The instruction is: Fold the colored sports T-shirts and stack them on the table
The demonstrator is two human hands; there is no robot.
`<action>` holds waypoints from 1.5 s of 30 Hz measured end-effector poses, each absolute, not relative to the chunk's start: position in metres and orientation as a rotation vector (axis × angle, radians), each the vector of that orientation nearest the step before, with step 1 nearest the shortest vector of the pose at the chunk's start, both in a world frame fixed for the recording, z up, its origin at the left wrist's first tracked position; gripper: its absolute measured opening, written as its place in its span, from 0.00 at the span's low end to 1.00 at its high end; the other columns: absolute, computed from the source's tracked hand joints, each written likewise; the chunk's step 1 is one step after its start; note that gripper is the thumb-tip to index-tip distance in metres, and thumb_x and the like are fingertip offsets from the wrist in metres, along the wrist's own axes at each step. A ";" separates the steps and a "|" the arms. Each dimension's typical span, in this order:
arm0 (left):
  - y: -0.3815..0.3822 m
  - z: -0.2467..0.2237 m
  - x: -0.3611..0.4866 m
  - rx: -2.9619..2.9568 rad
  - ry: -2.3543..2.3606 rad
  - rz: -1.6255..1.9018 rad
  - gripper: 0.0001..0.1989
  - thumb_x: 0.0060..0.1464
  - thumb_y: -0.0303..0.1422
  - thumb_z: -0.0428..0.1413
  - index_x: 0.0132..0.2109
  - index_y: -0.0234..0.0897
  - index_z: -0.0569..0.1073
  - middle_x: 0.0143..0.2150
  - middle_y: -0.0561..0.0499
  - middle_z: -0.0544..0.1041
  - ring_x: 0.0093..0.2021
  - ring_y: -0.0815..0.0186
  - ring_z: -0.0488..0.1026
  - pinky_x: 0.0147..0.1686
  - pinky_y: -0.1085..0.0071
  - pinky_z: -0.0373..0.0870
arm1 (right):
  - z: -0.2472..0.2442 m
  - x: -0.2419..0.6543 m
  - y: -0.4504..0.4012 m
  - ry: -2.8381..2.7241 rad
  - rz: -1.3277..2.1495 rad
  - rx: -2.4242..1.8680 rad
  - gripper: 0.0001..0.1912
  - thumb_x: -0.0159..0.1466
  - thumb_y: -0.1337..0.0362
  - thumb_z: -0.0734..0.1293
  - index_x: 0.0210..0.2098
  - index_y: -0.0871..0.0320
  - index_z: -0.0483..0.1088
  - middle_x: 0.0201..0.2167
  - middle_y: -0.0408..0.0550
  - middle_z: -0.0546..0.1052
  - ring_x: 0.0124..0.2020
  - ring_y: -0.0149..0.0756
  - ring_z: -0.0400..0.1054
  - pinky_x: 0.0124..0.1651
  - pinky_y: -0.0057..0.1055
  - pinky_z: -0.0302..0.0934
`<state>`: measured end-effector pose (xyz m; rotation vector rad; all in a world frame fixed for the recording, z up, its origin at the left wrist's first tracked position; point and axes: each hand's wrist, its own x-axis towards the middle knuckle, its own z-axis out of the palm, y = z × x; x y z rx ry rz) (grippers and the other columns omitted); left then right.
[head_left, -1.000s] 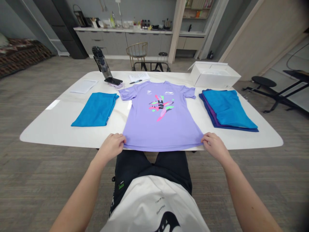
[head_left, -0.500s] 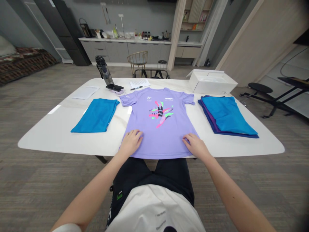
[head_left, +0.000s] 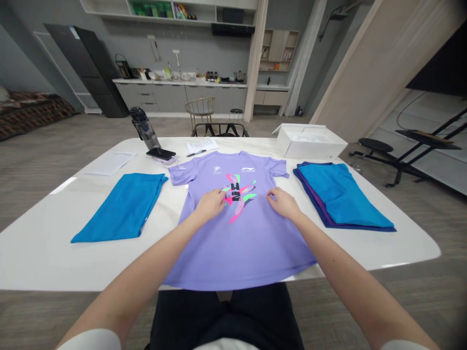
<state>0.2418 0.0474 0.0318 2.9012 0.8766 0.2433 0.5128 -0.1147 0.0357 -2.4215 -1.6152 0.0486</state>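
A lavender T-shirt (head_left: pixel 233 253) with a colourful chest print is spread face up on the white table (head_left: pixel 40 257), its collar away from me and its hem at the near edge. My left hand (head_left: pixel 211 204) is over the left part of the print, fingers loosely bent and holding nothing that I can see. Right of the print, over the shirt's right side, is my right hand (head_left: pixel 283 201), with thumb and fingers slightly apart. Whether the fingertips touch the fabric is hard to tell.
Left of the shirt lies a folded blue garment (head_left: pixel 122 206). A stack of folded blue and purple garments (head_left: pixel 343 194) is on the right, with a white box (head_left: pixel 312 141) behind it. Beyond stand a bottle (head_left: pixel 145 129), a phone (head_left: pixel 161 154), papers (head_left: pixel 110 163) and a pen (head_left: pixel 196 153).
Both hands have moved forward from near the shirt's hem to the height of its print. The camera view has tilted up, showing more of the kitchen. The shirt still lies spread out.
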 end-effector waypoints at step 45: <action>0.284 -0.017 0.579 2.791 0.965 0.127 0.18 0.66 0.33 0.42 0.58 0.36 0.68 0.49 0.34 0.76 0.52 0.48 0.76 0.49 0.56 0.70 | 0.034 0.751 0.048 -1.391 0.012 -3.068 0.15 0.62 0.71 0.67 0.48 0.63 0.76 0.46 0.64 0.77 0.50 0.51 0.69 0.50 0.41 0.61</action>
